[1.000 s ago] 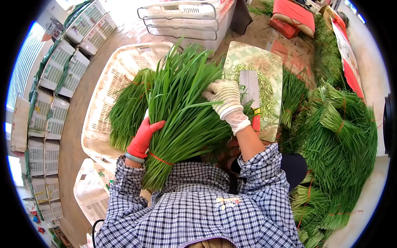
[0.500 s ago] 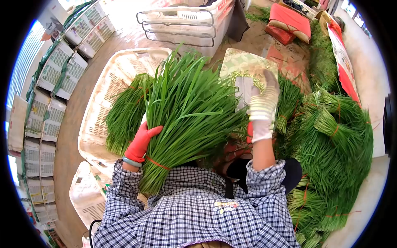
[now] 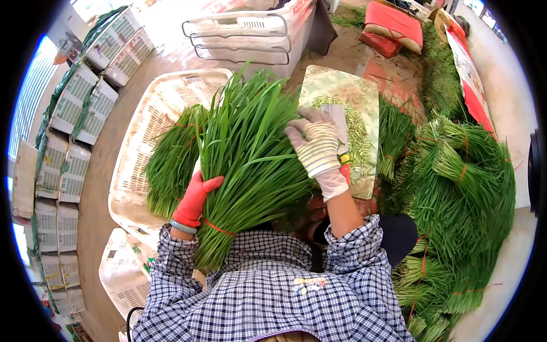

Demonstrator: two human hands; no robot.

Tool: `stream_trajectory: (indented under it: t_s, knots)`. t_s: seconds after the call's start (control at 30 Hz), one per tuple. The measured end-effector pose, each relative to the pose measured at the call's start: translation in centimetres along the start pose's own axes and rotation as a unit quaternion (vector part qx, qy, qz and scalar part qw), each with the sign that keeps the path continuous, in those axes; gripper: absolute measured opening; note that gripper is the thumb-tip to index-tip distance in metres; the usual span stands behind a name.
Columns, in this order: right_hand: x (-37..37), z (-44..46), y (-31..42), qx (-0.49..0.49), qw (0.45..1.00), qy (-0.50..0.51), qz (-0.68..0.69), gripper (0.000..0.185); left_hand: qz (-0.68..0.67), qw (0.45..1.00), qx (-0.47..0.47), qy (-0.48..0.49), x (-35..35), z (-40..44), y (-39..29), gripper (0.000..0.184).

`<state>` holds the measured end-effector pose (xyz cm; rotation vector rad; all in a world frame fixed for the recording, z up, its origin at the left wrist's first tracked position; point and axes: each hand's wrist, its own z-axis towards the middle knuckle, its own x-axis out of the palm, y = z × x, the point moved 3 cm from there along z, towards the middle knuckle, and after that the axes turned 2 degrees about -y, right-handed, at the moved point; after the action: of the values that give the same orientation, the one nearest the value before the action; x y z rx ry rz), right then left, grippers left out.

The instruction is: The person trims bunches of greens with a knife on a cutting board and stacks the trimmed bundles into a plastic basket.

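My left hand (image 3: 196,196), in a red glove, is closed round a big bunch of garlic chives (image 3: 253,142). An orange band circles the bunch near its cut ends, which point down toward my lap. My right hand (image 3: 316,142), in a white and yellow striped glove with grey fingertips, lies at the right side of the leaves with its fingers apart. Just right of that hand, a knife (image 3: 345,162) with a wide grey blade and a red and yellow handle rests on a patterned board (image 3: 364,94). Chopped green bits (image 3: 359,137) are scattered there.
A white plastic basket (image 3: 128,171) holding banded chives stands at left. Stacked white crates (image 3: 245,34) are ahead, and more crates (image 3: 74,97) line the left wall. A large heap of chives (image 3: 467,199) covers the right side. A red cushion (image 3: 393,23) lies farther back.
My right hand has moved left from over the board to the side of the bunch, uncovering the knife and chopped bits. My left hand keeps its hold.
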<state>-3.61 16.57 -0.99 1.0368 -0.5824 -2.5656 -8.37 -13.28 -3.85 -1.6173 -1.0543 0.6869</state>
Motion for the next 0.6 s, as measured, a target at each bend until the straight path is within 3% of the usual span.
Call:
stream_trajectory:
  t_s: [0.1,0.17,0.3,0.37,0.43,0.5,0.53,0.57,0.6]
  knots:
    - [2.6,-0.3,-0.1,0.031,0.992,0.04,-0.118,0.027,-0.002,1.0,0.004,-0.001,-0.1,0.0,0.1,0.047]
    - [3.9,-0.2,-0.2,0.07,0.991,0.11,-0.031,0.031,0.001,1.0,0.003,0.004,-0.5,0.0,0.3,0.046]
    - [5.8,-1.5,-1.1,0.129,0.991,0.015,-0.022,0.014,-0.007,1.0,0.007,-0.011,-0.4,-0.3,0.4,0.047]
    - [6.3,-2.4,-2.0,0.207,0.974,-0.002,0.086,0.014,-0.001,0.999,0.031,-0.022,-0.9,0.1,1.1,0.048]
    - [5.7,-2.7,-2.5,0.233,0.967,0.041,0.091,0.018,-0.024,0.998,0.056,-0.016,-0.8,0.3,1.3,0.048]
    - [4.6,-2.5,-2.4,0.163,0.986,0.037,-0.025,0.02,-0.023,0.998,0.05,0.002,-0.7,0.3,0.7,0.047]
    - [4.6,-2.8,-3.0,0.097,0.993,-0.034,-0.055,0.021,-0.017,1.0,0.023,0.004,-0.8,0.2,0.8,0.046]
    - [4.1,-2.3,-3.5,0.093,0.993,-0.039,-0.059,0.021,-0.019,0.999,0.029,0.009,-1.1,0.4,1.0,0.046]
    - [3.3,-2.3,-4.9,0.22,0.974,-0.054,0.01,0.02,-0.011,0.999,0.032,0.011,-1.4,0.5,1.4,0.048]
